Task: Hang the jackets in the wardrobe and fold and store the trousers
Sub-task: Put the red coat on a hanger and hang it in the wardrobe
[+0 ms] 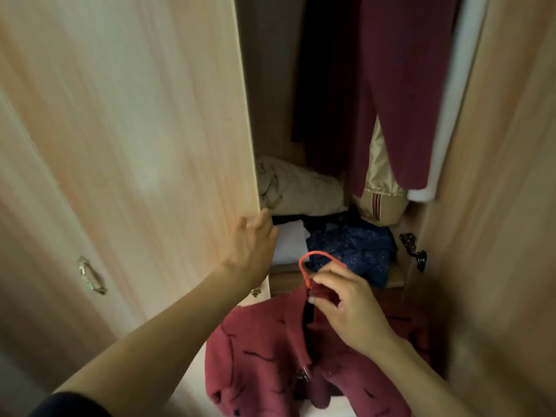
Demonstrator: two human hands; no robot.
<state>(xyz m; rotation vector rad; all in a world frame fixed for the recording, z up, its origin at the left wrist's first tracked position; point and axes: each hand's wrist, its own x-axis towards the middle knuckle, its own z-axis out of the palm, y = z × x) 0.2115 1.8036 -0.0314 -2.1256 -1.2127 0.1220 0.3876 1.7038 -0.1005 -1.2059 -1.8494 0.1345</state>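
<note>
I see my left hand reaching out with straight, spread fingers laid against the free edge of the wardrobe door, close to its lower end; nothing is held in it. My right hand pinches the neck of an orange hanger, thumb and fingers curled together round it, the hook looping up above my knuckles. From that hanger a dark red fleece jacket with small black marks hangs below my hand, in front of the open wardrobe and low against its front edge.

Inside, a maroon garment hangs from above at the right side of the compartment, with something darker behind it at the middle. A beige jacket with a striped hem shows beneath it at the back right corner. On the wardrobe floor lies a heap: crumpled beige cloth at the back left, a white folded piece near the left front, and a blue patterned fabric near the front right. A metal hinge sits on the right door's inner edge, and a handle on the panel at far left.
</note>
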